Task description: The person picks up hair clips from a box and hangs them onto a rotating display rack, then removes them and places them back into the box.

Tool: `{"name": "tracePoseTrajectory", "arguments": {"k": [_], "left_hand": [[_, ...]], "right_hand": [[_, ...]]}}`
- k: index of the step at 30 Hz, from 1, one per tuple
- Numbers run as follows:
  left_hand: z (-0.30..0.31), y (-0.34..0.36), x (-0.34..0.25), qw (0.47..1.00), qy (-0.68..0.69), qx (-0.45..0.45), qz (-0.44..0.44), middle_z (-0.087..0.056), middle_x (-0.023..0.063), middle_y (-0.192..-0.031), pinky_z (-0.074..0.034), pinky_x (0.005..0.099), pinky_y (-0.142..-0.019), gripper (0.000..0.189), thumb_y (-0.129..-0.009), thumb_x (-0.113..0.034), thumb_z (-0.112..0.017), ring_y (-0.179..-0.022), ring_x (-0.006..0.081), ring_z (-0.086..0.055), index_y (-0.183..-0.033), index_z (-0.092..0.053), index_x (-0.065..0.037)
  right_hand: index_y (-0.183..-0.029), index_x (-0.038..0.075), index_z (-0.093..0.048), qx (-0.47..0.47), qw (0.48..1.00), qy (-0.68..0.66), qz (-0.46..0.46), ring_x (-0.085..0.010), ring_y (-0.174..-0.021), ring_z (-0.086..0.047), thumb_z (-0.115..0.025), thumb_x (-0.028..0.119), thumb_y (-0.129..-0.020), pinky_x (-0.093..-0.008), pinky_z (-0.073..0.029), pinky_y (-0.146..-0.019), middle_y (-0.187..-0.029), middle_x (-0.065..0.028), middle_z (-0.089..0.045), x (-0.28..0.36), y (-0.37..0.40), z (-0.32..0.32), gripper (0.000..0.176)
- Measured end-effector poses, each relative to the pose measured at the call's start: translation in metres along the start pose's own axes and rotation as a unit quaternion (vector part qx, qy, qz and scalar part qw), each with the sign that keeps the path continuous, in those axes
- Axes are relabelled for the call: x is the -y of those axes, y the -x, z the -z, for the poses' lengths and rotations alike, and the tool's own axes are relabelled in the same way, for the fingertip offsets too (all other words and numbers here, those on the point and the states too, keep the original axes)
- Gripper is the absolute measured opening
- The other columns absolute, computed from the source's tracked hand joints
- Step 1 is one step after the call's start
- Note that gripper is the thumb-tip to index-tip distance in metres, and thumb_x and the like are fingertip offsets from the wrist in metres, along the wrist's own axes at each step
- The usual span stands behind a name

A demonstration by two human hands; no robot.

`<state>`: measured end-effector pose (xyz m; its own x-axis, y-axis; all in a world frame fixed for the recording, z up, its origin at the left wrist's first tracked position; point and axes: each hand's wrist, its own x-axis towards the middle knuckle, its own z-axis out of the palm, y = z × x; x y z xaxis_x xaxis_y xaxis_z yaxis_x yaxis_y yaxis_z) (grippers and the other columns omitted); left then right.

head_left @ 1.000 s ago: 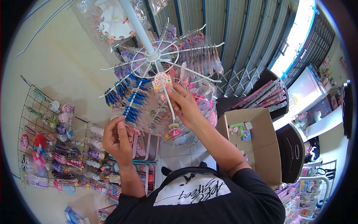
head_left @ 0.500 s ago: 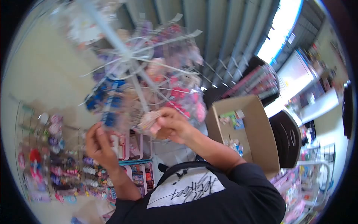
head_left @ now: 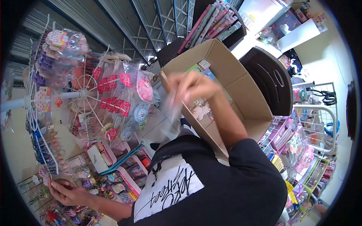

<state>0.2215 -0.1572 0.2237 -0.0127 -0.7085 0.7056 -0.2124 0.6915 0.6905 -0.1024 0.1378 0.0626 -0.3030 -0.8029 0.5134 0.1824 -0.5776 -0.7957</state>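
Observation:
My right hand [head_left: 196,88] is closed on a clear plastic bag [head_left: 171,116], which hangs from the fingers beside the near edge of the cardboard box [head_left: 258,101]. Hand and bag are smeared by motion. At the lower left, my left hand [head_left: 68,192] has curled fingers pinching a small pink patterned card [head_left: 44,174] at the end of a display rack's hook. The white display rack [head_left: 28,100] carries blue packets [head_left: 39,145], pink-red bow clips [head_left: 114,105] and purple packets [head_left: 41,77]. Inside the box lie several small packaged pieces [head_left: 201,111].
A dark woven chair [head_left: 269,81] stands behind the box, near rolled patterned paper [head_left: 215,24]. White-and-pink trays [head_left: 100,156] sit below the rack. Wire shelving [head_left: 316,124] with goods is on the right. A corrugated shutter [head_left: 117,30] runs along the back.
My view has swung right. My right hand has gone from the rack to beside the box and now holds a clear bag. My left hand is now at a hook's end.

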Motion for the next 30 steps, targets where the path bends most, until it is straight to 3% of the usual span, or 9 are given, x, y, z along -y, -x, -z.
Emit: {"name": "tracePoseTrajectory", "arguments": {"k": [2,6,10,13,17,19,23,27,30], "left_hand": [[-0.001,0.002,-0.005,1.0,0.002,0.016,-0.007,-0.045,-0.0012,-0.067,-0.026,0.0218,-0.053,0.024,-0.103,-0.014,-0.054,-0.058,0.0071,-0.035,-0.114,-0.064,0.004],[-0.003,0.004,-0.008,1.0,-0.011,0.002,-0.005,-0.044,-0.001,-0.068,-0.027,0.023,-0.054,0.024,-0.103,-0.014,-0.054,-0.059,0.0076,-0.035,-0.115,-0.063,0.005],[0.004,-0.003,0.0,1.0,-0.024,0.01,0.003,-0.045,-0.0007,-0.068,-0.027,0.0234,-0.055,0.026,-0.103,-0.016,-0.054,-0.06,0.0081,-0.035,-0.117,-0.061,0.005],[0.001,-0.001,-0.004,0.999,-0.032,-0.012,0.013,-0.046,-0.0004,-0.069,-0.028,0.0241,-0.056,0.028,-0.103,-0.018,-0.055,-0.061,0.0088,-0.037,-0.117,-0.061,0.005],[-0.005,0.005,-0.012,0.998,-0.049,-0.04,0.026,-0.048,0.0002,-0.071,-0.029,0.025,-0.058,0.028,-0.102,-0.018,-0.055,-0.062,0.0097,-0.037,-0.117,-0.06,0.005],[-0.008,0.006,-0.013,0.998,-0.042,-0.046,0.024,-0.049,0.0006,-0.071,-0.029,0.0253,-0.058,0.028,-0.102,-0.017,-0.054,-0.062,0.01,-0.037,-0.117,-0.06,0.005],[-0.007,0.005,-0.01,0.998,-0.027,-0.045,0.017,-0.048,0.0007,-0.07,-0.03,0.0254,-0.058,0.026,-0.102,-0.016,-0.055,-0.062,0.0099,-0.037,-0.115,-0.061,0.005],[-0.007,0.004,-0.009,0.999,-0.02,-0.039,0.016,-0.046,0.0001,-0.069,-0.03,0.0253,-0.057,0.024,-0.102,-0.016,-0.056,-0.061,0.0097,-0.036,-0.113,-0.061,0.005],[-0.002,0.0,-0.005,0.999,-0.004,-0.035,0.014,-0.051,0.0017,-0.068,-0.031,0.0256,-0.055,0.026,-0.099,-0.018,-0.063,-0.06,0.01,-0.04,-0.107,-0.06,0.006]], "right_hand": [[-0.096,0.007,-0.07,-0.354,0.923,0.067,-0.134,-0.0089,-0.071,-0.053,-0.066,0.018,-0.093,-0.0254,-0.04,-0.062,-0.091,-0.0008,-0.062,-0.03,0.06,0.056,0.012],[-0.101,0.013,-0.069,-0.59,0.695,0.173,-0.373,-0.0042,-0.061,-0.044,-0.064,0.028,-0.094,-0.0232,-0.032,-0.054,-0.079,0.0056,-0.06,-0.14,0.18,0.143,0.017],[-0.099,0.015,-0.068,-0.622,0.647,0.005,-0.442,-0.0046,-0.059,-0.043,-0.062,0.033,-0.094,-0.0236,-0.031,-0.051,-0.076,0.0054,-0.06,-0.203,0.209,0.149,0.02],[-0.097,0.016,-0.067,-0.643,0.646,-0.083,-0.404,-0.0053,-0.056,-0.042,-0.06,0.033,-0.095,-0.0239,-0.031,-0.05,-0.075,0.0044,-0.061,-0.223,0.22,0.158,0.019],[-0.104,0.008,-0.068,-0.522,0.641,0.164,-0.539,-0.0151,-0.069,-0.061,-0.067,0.043,-0.087,-0.0317,-0.047,-0.057,-0.085,-0.0058,-0.07,-0.233,0.243,0.162,0.039],[-0.107,0.004,-0.069,-0.318,0.543,0.493,-0.601,-0.0287,-0.093,-0.07,-0.072,0.049,-0.08,-0.0429,-0.054,-0.078,-0.099,-0.0145,-0.072,-0.229,0.255,0.138,0.053],[-0.101,0.006,-0.072,-0.242,0.518,0.499,-0.651,-0.0342,-0.103,-0.068,-0.079,0.051,-0.07,-0.0471,-0.053,-0.088,-0.108,-0.0167,-0.071,-0.217,0.257,0.105,0.055],[-0.095,0.004,-0.07,-0.278,0.581,0.482,-0.594,-0.0358,-0.098,-0.068,-0.08,0.042,-0.072,-0.0475,-0.053,-0.085,-0.106,-0.017,-0.071,-0.238,0.281,0.113,0.046],[-0.096,0.004,-0.068,-0.41,0.662,0.382,-0.498,-0.0366,-0.097,-0.066,-0.076,0.028,-0.076,-0.0474,-0.052,-0.084,-0.102,-0.0168,-0.07,-0.243,0.287,0.122,0.032]]}}
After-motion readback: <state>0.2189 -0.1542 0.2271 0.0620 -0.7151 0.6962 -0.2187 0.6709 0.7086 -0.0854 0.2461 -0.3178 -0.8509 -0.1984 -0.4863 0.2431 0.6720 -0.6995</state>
